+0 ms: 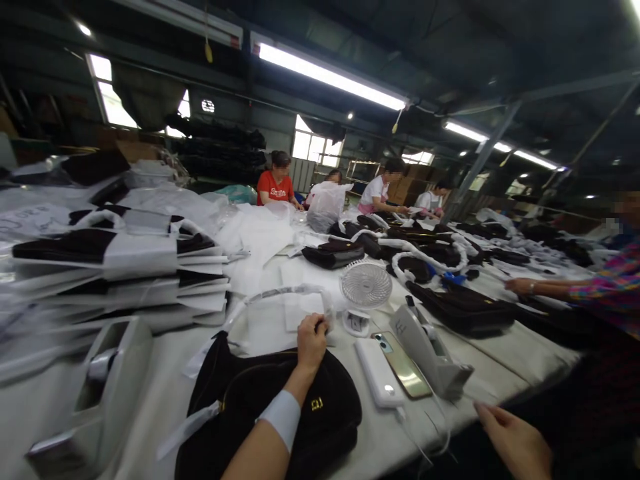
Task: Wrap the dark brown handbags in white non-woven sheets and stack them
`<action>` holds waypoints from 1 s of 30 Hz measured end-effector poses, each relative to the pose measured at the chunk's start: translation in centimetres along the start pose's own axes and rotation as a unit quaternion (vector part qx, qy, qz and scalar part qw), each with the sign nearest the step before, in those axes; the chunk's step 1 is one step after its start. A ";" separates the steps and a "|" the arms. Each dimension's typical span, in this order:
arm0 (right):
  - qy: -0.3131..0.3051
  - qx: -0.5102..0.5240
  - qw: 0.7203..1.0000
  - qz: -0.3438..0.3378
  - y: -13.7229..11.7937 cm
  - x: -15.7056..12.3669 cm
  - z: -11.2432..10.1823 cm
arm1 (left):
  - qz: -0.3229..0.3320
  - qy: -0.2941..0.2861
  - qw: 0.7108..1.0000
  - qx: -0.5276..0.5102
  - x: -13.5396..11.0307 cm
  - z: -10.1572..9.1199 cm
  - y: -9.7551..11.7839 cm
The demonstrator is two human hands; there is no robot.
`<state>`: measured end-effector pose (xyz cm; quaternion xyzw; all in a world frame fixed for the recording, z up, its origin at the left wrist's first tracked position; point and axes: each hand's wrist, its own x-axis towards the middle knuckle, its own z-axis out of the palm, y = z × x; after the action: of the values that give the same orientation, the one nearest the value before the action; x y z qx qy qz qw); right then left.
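Observation:
A black velvety bag (280,407) with a small gold logo lies on the white table (500,360) in front of me. Its handle (280,292), wrapped in white foam, arcs up behind it. My left hand (311,340), a white band on the wrist, rests on the bag's top edge, fingers closed round the handle's right end. My right hand (510,437) hovers low at the table's near right edge, fingers stretched out and holding nothing. It is nearest a thin white cable (425,440).
Right of the bag lie a white power bank (379,373), a phone (403,363), a tape dispenser (430,347) and a small white fan (366,287). Another dispenser (95,393) and stacked wrapped bags (125,267) stand left. A co-worker's arm (600,293) reaches in from the right; several people sit farther back.

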<state>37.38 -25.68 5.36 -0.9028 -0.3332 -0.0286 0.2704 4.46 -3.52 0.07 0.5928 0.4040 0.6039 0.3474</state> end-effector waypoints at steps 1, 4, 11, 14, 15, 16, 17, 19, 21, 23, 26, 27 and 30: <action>-0.021 0.026 0.999 -0.020 -2.1 -0.9 0.1 | 0.000 -0.003 1.000 -0.004 0.0 0.1 0.1; -0.106 0.131 0.974 -0.149 -11.5 -3.8 1.0 | -0.004 -0.012 1.000 -0.012 -0.2 0.2 0.3; -0.267 0.263 0.876 -0.305 -27.2 -6.2 7.2 | -0.007 -0.017 0.999 -0.028 -0.2 0.1 0.9; -0.246 0.208 0.904 -0.282 -27.9 -5.1 9.5 | -0.006 -0.022 0.999 -0.030 -0.1 0.2 0.9; -0.239 0.191 0.912 -0.272 -27.8 -4.7 9.9 | -0.006 -0.024 0.999 -0.030 -0.1 0.2 0.9; -0.235 0.178 0.919 -0.263 -27.7 -4.4 10.2 | -0.006 -0.027 0.999 -0.030 -0.1 0.3 0.8; -0.233 0.169 0.923 -0.254 -27.6 -4.2 10.4 | -0.007 -0.030 0.999 -0.030 -0.1 0.3 0.8; -0.225 0.152 0.933 -0.235 -27.5 -4.0 10.5 | -0.009 -0.033 0.999 -0.032 -0.2 0.4 0.7; -0.215 0.140 0.942 -0.216 -27.5 -4.1 10.6 | -0.015 -0.028 0.999 -0.033 -0.3 0.5 0.7; -0.199 0.135 0.951 -0.196 -27.7 -4.2 10.9 | -0.023 -0.019 0.999 -0.034 -0.3 0.5 0.7; -0.174 0.139 0.962 -0.160 -28.0 -4.2 11.4 | -0.035 -0.010 0.999 -0.035 -0.4 0.6 0.8; -0.173 0.138 0.963 -0.154 -28.1 -4.1 11.6 | -0.039 -0.008 0.999 -0.037 -0.4 0.5 0.9; -0.187 0.129 0.959 -0.168 -28.2 -3.8 12.1 | -0.054 -0.004 0.997 -0.048 -0.5 0.4 1.2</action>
<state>15.45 -3.94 7.44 -0.7804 -0.5258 0.1391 0.3084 4.93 -4.48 0.88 0.5553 0.4047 0.6002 0.4094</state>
